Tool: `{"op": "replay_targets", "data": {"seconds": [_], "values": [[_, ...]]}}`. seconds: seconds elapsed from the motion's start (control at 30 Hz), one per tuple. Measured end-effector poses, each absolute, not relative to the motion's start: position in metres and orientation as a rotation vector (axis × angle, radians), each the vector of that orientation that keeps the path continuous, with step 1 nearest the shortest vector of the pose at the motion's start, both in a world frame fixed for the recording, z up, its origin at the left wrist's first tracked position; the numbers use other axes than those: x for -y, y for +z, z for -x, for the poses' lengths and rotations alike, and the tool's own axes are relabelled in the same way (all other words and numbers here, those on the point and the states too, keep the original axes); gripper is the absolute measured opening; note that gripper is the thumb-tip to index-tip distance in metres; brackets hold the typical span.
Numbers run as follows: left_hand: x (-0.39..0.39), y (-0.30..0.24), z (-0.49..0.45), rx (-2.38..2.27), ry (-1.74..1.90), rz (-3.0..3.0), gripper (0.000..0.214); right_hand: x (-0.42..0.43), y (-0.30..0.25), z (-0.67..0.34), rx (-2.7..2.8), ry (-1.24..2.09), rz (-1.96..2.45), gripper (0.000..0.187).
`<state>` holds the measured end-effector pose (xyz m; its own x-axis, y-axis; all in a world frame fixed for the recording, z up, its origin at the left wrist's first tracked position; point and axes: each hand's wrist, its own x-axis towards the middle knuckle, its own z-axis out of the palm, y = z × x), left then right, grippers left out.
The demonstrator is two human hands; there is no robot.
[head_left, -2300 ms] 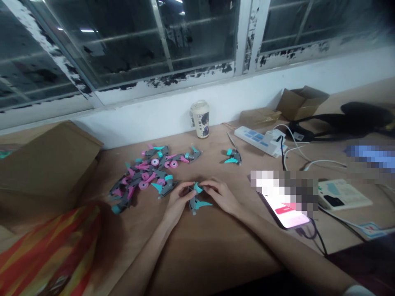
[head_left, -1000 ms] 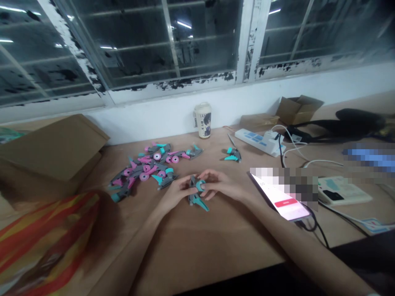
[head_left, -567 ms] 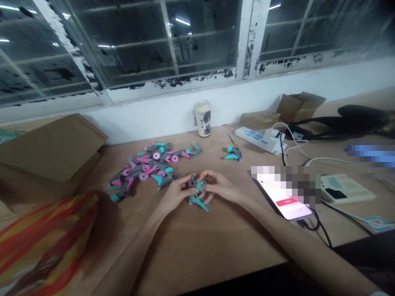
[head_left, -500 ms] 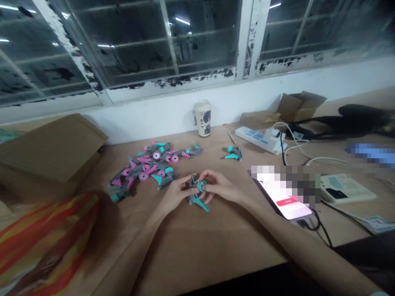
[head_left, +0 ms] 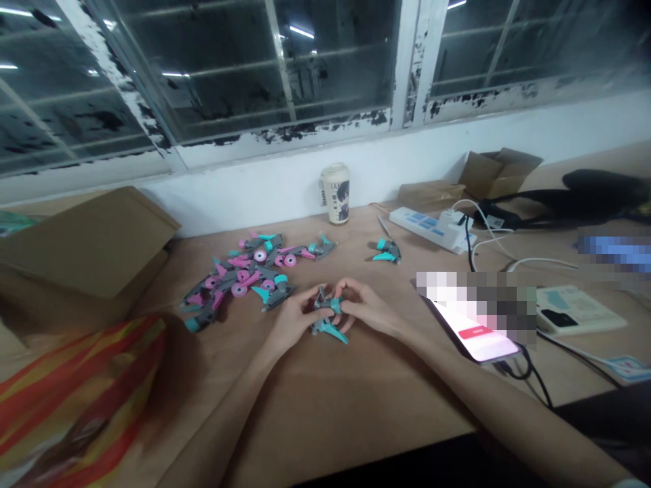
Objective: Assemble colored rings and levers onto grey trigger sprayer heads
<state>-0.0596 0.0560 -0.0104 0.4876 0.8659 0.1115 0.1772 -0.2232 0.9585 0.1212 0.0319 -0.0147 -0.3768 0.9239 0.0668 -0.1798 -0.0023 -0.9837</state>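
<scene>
Between my hands is a trigger spray head (head_left: 325, 327) with a grey body, a teal trigger pointing down to the right and a teal screw collar. My left hand (head_left: 296, 317) is closed around the grey body. My right hand (head_left: 367, 306) pinches the teal collar (head_left: 335, 306) with thumb and fingers. To the left lies a pile of grey spray heads with pink or teal triggers and collars (head_left: 244, 274). A teal one (head_left: 277, 293) rests at the pile's near edge, close to my left hand. Another teal spray head (head_left: 389, 251) lies apart, beyond my right hand.
A printed cup (head_left: 337, 194) stands by the wall. To the right are a power strip (head_left: 430, 229), a lit phone (head_left: 478, 332), a white device (head_left: 582, 308) and cables. Cardboard boxes (head_left: 91, 251) and a striped bag (head_left: 102, 400) occupy the left side.
The view has shifted slightly. Both hands keep their hold on the spray head, which has tilted a little, its trigger now slightly higher.
</scene>
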Motion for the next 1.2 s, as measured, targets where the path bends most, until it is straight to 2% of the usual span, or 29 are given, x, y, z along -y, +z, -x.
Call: {"op": "replay_targets", "data": {"seconds": [0.43,0.67,0.77,1.2], "values": [[-0.055,-0.012,0.057,-0.894,0.803,-1.74,0.045,-0.034,-0.007,-0.129,1.421,1.627,0.86,0.019],[-0.059,-0.021,0.062,-1.039,0.905,-1.794,0.057,-0.038,-0.013,-0.132,1.447,1.404,1.145,0.021],[-0.059,-0.023,0.063,-1.085,0.92,-1.832,0.055,-0.04,-0.016,-0.134,1.542,1.329,1.246,0.014],[-0.053,-0.02,0.059,-1.14,0.915,-1.918,0.05,-0.023,0.009,-0.138,1.888,0.97,1.318,0.008]]}}
